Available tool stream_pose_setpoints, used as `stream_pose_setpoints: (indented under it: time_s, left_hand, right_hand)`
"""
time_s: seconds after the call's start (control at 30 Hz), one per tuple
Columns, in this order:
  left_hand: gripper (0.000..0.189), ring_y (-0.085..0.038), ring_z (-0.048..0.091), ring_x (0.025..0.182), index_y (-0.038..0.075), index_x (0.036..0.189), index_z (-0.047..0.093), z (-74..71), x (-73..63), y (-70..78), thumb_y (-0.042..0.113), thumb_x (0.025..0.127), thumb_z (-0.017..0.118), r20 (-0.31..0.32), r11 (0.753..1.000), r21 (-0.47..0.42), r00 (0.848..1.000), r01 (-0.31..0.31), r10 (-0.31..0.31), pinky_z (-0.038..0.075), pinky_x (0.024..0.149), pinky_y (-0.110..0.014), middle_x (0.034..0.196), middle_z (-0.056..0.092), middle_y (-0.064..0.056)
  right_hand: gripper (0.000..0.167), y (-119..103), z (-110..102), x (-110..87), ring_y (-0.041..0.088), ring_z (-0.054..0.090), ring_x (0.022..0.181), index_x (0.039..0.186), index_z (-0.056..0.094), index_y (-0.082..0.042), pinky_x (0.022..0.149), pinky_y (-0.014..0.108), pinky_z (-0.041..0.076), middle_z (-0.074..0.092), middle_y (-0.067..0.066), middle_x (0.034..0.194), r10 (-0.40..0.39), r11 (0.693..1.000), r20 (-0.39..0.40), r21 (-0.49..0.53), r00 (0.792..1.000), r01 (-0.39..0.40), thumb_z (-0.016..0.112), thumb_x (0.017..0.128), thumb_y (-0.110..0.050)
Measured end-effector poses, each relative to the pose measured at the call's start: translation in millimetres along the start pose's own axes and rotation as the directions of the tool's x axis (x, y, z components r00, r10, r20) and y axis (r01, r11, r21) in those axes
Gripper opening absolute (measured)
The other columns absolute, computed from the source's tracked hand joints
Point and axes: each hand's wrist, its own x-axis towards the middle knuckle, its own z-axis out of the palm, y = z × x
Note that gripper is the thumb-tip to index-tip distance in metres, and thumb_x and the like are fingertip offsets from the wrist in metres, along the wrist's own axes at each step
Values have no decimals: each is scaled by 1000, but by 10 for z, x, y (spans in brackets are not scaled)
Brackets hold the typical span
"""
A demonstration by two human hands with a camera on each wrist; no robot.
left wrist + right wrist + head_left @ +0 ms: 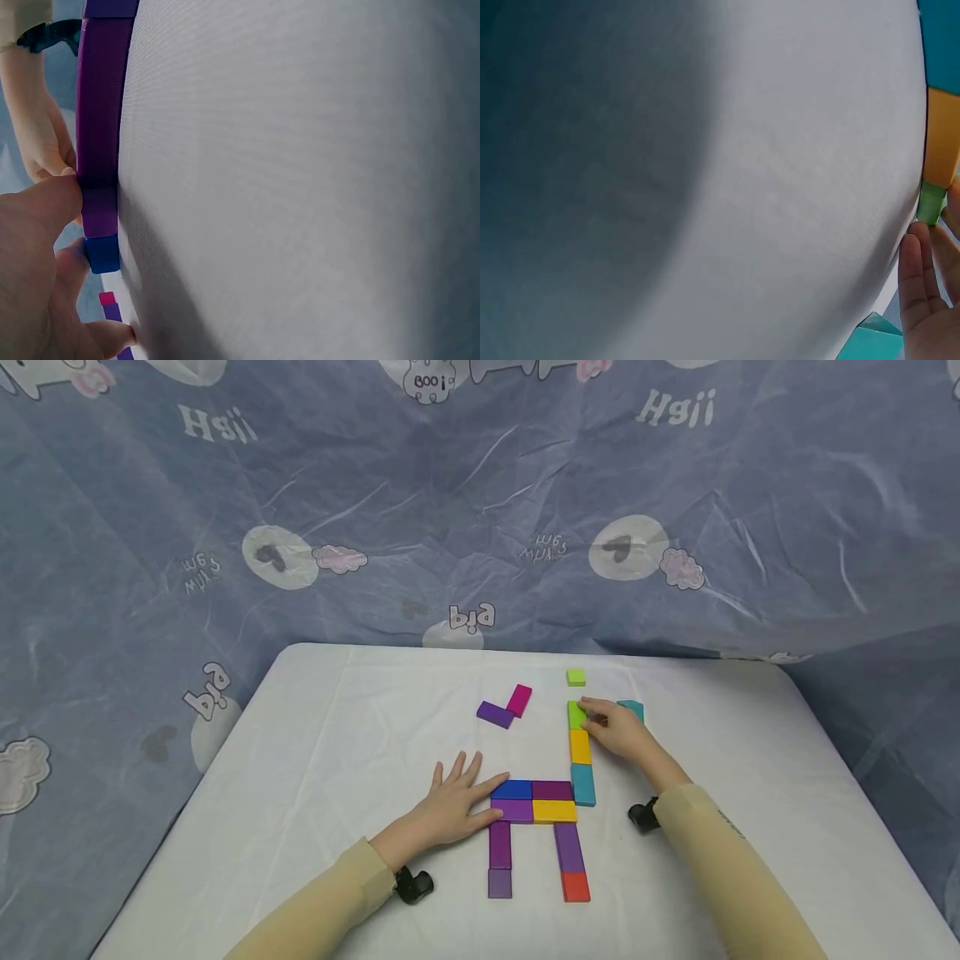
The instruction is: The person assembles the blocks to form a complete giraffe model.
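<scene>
My right hand (pixel 618 731) pinches a light green block (pixel 575 716) with its thumb and fingertips. That block lies at the far end of a column, in line with a yellow block (pixel 580 747) and a teal block (pixel 583 785). My left hand (pixel 446 806) is spread on the table, its index finger at the left end of a blue block (pixel 512 790) and its thumb against a purple block (pixel 512 811). Beside these lie a dark purple block (pixel 552 791) and another yellow block (pixel 555 812). In the right wrist view, fingers (pixel 915 277) touch the green block's end.
Two legs of blocks run toward me, one ending in a light purple block (pixel 500 884), the other in a red block (pixel 576 887). Loose at the back are a violet block (pixel 495 714), a magenta block (pixel 519 701), a small green block (pixel 576 677) and a teal piece (pixel 633 707).
</scene>
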Motion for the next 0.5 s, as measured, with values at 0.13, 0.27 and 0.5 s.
stream_pose_setpoints:
  time_s: [0.13,0.27,0.5]
  left_hand:
    - [59,-45,6,151,35,153,34,3,3,-1,53,99,48,4,1000,1,1000,4,-4,4,115,-70,164,15,-20]
    - [59,-44,5,152,36,153,33,7,9,-4,54,99,48,11,1000,0,1000,11,-11,3,115,-70,164,14,-18]
    - [60,-43,4,152,36,153,34,2,9,-3,54,99,48,15,1000,-1,1000,13,-13,3,115,-70,164,14,-18]
  right_hand:
    - [48,-17,-9,-7,32,56,114,146,47,-5,103,50,46,44,16,153,1,1000,0,15,1000,-1,57,100,-16]
    - [54,-12,-32,-19,35,55,121,148,44,-5,106,52,44,38,16,156,-25,999,21,27,999,25,61,98,-21]
    - [62,23,-67,-31,39,48,133,149,43,-8,110,53,39,32,15,159,-77,997,83,32,994,75,66,95,-28]
